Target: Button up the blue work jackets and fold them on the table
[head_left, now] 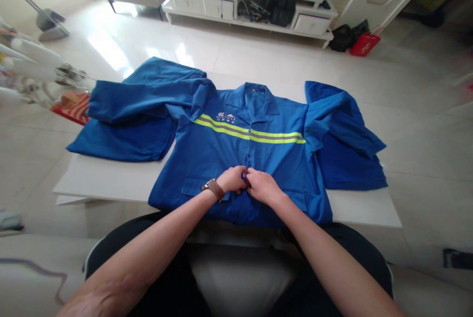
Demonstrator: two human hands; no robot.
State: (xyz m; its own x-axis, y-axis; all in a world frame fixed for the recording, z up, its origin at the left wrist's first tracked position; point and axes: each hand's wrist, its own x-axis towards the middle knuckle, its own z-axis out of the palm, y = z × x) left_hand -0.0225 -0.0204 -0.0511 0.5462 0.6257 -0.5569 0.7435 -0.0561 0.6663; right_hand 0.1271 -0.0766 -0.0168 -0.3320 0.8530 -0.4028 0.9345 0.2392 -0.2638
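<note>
Stretching sideways, the white counter (107, 179) is carrying a blue jacket (227, 152), which is lying front-up in the middle. More blue cloth (129, 139) is spreading beneath its sleeves (140, 100). Now left hand (232, 179) and right hand (263, 186) are meeting at the front opening (249, 152), each grip pinching fabric, and a brown-strapped watch (215, 190) is circling one wrist.

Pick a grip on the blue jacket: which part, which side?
Probably the collar, pinched from the far side: the blue jacket lies front up, collar away from the person. Its folded layers should offer an edge, clear of the left hand and right hand, both at the front opening lower down.
</note>
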